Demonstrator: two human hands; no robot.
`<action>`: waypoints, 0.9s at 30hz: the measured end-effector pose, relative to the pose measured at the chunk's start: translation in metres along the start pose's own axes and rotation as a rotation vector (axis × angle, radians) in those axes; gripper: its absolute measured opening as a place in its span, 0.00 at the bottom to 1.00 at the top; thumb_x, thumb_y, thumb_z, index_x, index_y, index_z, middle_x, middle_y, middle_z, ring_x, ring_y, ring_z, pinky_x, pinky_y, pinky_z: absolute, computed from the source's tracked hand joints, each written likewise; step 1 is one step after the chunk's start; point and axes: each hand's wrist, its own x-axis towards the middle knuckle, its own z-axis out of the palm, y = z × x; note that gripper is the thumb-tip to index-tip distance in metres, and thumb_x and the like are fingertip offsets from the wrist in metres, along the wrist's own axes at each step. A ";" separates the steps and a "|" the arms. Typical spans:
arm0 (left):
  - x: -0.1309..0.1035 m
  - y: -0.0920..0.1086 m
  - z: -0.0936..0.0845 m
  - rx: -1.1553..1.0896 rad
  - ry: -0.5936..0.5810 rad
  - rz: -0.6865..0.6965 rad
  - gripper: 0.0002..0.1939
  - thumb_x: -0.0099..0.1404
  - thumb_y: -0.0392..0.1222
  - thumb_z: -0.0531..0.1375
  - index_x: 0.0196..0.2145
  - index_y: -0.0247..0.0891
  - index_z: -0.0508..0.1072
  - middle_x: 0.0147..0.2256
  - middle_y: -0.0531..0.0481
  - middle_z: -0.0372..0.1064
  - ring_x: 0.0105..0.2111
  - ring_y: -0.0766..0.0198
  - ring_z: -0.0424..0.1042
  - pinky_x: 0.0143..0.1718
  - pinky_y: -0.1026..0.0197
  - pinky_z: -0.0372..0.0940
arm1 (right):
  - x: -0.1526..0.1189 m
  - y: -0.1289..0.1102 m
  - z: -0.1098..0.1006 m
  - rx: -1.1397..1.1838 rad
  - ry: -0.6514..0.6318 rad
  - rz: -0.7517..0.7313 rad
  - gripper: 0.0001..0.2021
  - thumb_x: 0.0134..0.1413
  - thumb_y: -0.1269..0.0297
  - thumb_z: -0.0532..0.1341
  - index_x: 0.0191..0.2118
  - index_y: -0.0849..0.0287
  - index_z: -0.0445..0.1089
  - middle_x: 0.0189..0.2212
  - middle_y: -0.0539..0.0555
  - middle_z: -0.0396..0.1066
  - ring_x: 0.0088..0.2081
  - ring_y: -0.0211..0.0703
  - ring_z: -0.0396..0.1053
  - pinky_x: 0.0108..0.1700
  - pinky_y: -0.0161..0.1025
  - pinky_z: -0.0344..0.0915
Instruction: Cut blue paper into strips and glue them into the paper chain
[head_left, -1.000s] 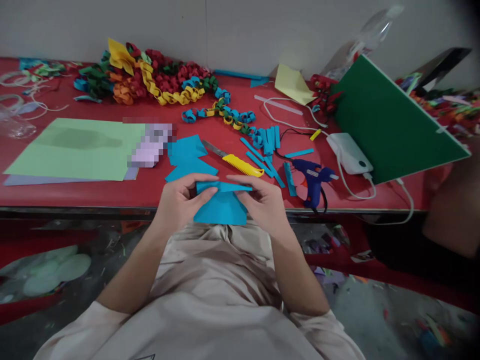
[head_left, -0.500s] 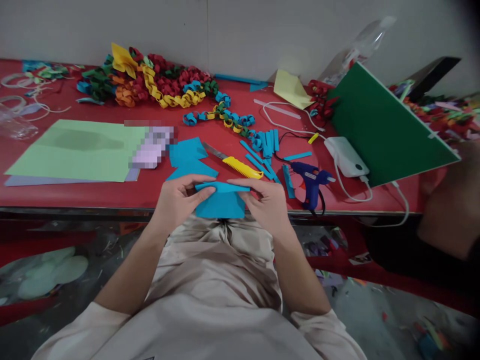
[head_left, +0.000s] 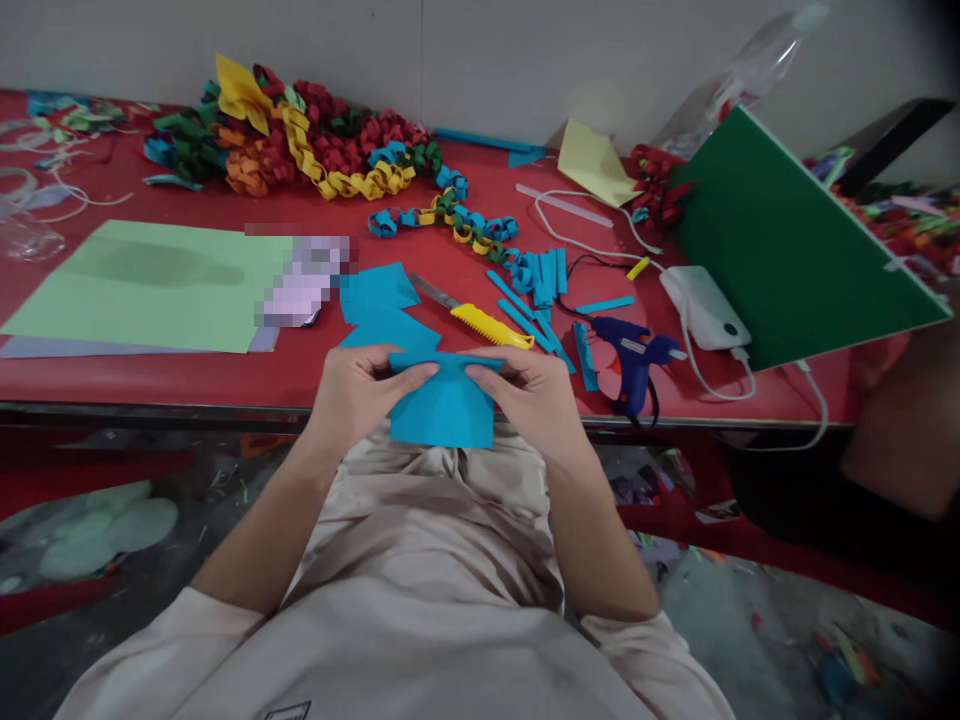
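A blue sheet of paper (head_left: 442, 415) is held by its upper edge over my lap, just in front of the table edge. A narrow fold runs along that edge. My left hand (head_left: 356, 395) pinches the left part, thumb on the near face. On the right part, my right hand (head_left: 536, 395) grips with its thumb on the near face too; the fingers behind are partly hidden. Other blue paper pieces (head_left: 386, 328) lie just beyond my left hand. A yellow-handled utility knife (head_left: 491, 325) rests beyond my right hand, beside several cut blue strips (head_left: 525, 318).
A blue glue gun (head_left: 634, 360) and a white power bank (head_left: 705, 308) lie to the right, before a leaning green board (head_left: 795, 250). Paper chains (head_left: 322, 150) are heaped at the back. Green paper sheets (head_left: 150, 290) and a blurred phone (head_left: 307, 280) lie left. Someone's arm (head_left: 904, 430) shows at right.
My right thumb has come up from below onto the folded edge, and the fold now faces me flatter. More of the sheet's face shows. The whole view has shifted slightly.
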 end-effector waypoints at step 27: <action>0.082 0.065 -0.011 -0.132 -0.130 0.164 0.17 0.57 0.53 0.73 0.41 0.41 0.82 0.34 0.52 0.79 0.29 0.65 0.74 0.28 0.63 0.70 | 0.071 -0.062 -0.024 -0.122 0.070 -0.240 0.05 0.59 0.61 0.69 0.40 0.51 0.80 0.34 0.47 0.80 0.33 0.37 0.74 0.33 0.33 0.70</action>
